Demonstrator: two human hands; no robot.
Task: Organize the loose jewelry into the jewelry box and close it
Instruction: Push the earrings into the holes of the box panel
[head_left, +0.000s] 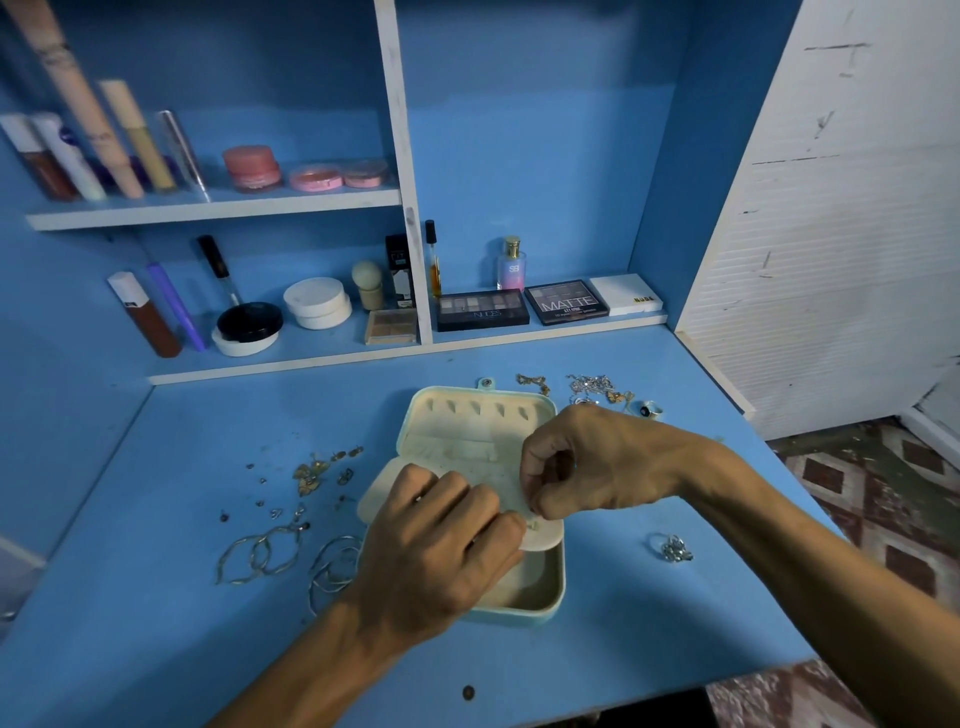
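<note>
Now, cream flap (501, 486) in jewelry box (551, 597).

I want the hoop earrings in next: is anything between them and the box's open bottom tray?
Yes. The left hand and its wrist lie right between the hoop earrings and the box. Over the tray, it and the right hand pinch a cream flap that covers part of the opening.

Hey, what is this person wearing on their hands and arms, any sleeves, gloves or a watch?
The left hand and right hand are bare, no gloves. Both forearms are uncovered to the frame edge: no sleeves, no watch or bracelet at either wrist. A small glint on the left hand's fingers might be a ring; too small to tell.
</note>
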